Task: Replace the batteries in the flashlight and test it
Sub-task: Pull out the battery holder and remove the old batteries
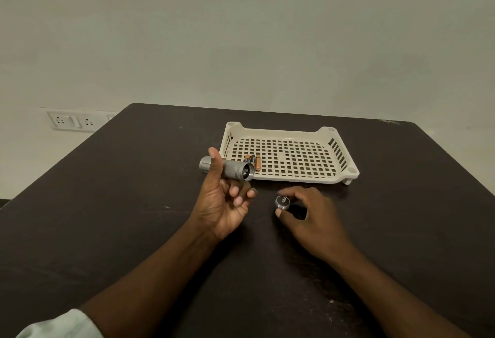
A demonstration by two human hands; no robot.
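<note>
Left hand [223,198] grips the opened flashlight [229,168] above the tabletop [134,203]. Right hand [308,212] pinches its cap [282,202] on the tabletop. Batteries [253,161] lie in the tray [345,174]. Likely next: load batteries.

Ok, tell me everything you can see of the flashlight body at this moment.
The flashlight body is a short silver metal tube with a knurled grip band and a wider head at its left end. Its tail cap is off, so the right end is open and faces the camera. The left hand holds it lying roughly level above the table, thumb across the top, just in front of the tray. Whether anything is inside cannot be told.
</note>
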